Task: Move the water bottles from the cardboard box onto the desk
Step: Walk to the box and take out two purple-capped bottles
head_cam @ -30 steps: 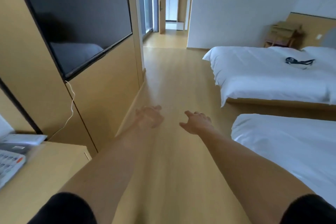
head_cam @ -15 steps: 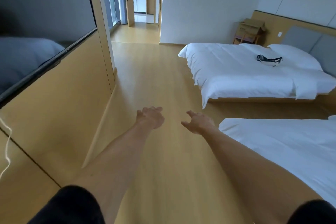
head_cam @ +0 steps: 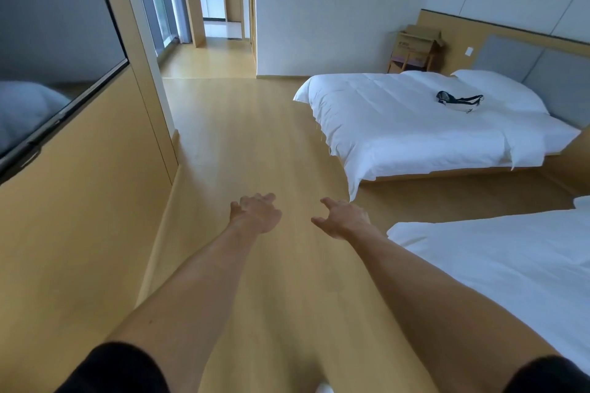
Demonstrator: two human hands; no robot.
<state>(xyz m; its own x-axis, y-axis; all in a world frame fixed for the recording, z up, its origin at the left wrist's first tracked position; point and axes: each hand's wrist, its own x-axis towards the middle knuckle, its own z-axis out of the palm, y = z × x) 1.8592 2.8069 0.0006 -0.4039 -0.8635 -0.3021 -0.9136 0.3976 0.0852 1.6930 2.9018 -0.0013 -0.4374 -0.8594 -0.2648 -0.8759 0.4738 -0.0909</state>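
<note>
Currently both arms reach forward over the wooden floor [head_cam: 255, 143]. My left hand [head_cam: 257, 212] and right hand [head_cam: 346, 217] are empty, fingers relaxed, a little apart from each other. Cardboard box [head_cam: 418, 38] sits on a small wooden stand [head_cam: 410, 62] against the far wall, beyond the far bed [head_cam: 415, 124], flaps up. Bottles: cannot see any. Near bed [head_cam: 510, 258] at my right.
</note>
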